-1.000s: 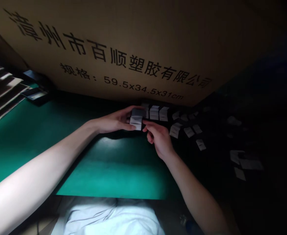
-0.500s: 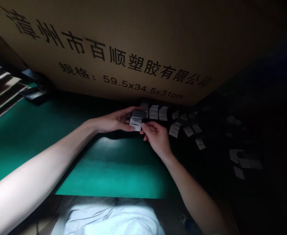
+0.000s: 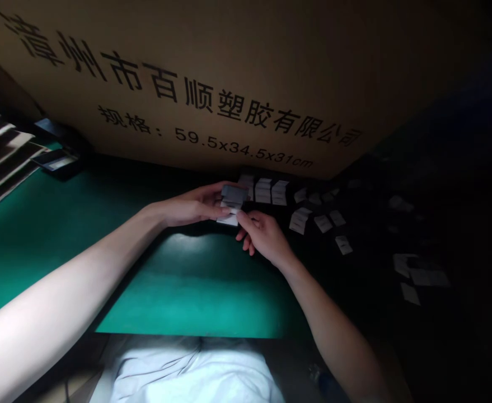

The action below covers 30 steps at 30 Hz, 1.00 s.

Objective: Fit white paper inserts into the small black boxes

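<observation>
A small stack of white slips (image 3: 230, 202), grey on top, is held just above the far edge of the green mat (image 3: 199, 285); the left hand (image 3: 191, 205) clasps it from the side, fingers closed around it, while the right hand (image 3: 265, 235) pinches its lowest slip between thumb and forefinger; three neat stacks (image 3: 263, 191) stand in a row just beyond, against the carton (image 3: 187, 78); loose slips (image 3: 323, 224) still lie unstacked toward the right end of the counter (image 3: 367, 336).
</observation>
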Each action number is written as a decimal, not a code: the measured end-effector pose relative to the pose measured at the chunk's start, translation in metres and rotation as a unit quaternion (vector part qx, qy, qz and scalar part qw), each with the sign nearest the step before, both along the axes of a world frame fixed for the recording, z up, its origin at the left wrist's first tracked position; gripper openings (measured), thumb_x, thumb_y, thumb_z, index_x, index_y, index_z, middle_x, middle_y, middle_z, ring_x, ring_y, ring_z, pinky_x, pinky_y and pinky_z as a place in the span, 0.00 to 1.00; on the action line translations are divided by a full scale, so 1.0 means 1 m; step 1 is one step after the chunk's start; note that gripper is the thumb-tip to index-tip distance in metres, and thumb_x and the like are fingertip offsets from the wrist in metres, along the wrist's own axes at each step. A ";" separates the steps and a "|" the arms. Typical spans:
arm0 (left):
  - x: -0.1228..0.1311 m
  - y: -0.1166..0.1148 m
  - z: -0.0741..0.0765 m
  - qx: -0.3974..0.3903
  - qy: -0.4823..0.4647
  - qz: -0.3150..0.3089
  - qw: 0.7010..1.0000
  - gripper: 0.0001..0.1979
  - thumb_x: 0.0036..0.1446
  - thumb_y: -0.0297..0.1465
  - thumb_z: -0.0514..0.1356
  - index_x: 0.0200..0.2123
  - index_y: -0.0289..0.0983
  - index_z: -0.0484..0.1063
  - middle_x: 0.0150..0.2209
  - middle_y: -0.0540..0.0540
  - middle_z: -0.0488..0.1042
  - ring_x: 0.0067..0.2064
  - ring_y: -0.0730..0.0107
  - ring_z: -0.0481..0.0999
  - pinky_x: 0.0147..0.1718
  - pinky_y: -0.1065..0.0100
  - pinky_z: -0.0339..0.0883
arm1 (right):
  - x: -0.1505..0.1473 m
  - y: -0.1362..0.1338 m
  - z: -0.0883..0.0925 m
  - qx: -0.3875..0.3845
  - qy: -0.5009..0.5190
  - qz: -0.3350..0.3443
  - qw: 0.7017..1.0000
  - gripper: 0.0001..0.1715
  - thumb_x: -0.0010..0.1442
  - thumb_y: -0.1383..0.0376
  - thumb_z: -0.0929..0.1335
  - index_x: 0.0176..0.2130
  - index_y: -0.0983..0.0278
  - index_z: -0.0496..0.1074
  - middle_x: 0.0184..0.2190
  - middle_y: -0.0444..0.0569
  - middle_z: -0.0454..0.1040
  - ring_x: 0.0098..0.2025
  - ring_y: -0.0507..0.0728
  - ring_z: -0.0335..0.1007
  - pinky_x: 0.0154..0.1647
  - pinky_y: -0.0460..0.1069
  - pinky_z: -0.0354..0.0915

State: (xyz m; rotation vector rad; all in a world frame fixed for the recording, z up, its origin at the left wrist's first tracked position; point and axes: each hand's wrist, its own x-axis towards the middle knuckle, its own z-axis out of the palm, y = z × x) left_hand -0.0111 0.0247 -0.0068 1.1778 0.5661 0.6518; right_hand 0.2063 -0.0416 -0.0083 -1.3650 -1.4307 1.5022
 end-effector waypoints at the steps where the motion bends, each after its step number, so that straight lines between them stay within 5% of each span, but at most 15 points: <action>1: 0.000 0.000 0.000 0.000 -0.001 0.000 1.000 0.27 0.55 0.34 0.76 0.58 0.43 0.78 0.53 0.42 0.82 0.55 0.58 0.81 0.53 0.63 0.74 | 0.000 0.000 0.001 -0.001 -0.004 0.008 1.000 0.32 0.64 0.37 0.70 0.34 0.63 0.72 0.26 0.44 0.77 0.18 0.47 0.69 0.14 0.41 0.61; 30: 0.002 -0.003 0.006 -0.019 0.015 0.015 1.000 0.24 0.57 0.28 0.74 0.56 0.39 0.79 0.51 0.40 0.83 0.47 0.62 0.83 0.43 0.66 0.76 | 0.001 0.002 -0.004 0.002 0.010 0.021 1.000 0.29 0.65 0.40 0.71 0.35 0.63 0.75 0.27 0.44 0.76 0.21 0.47 0.69 0.16 0.41 0.63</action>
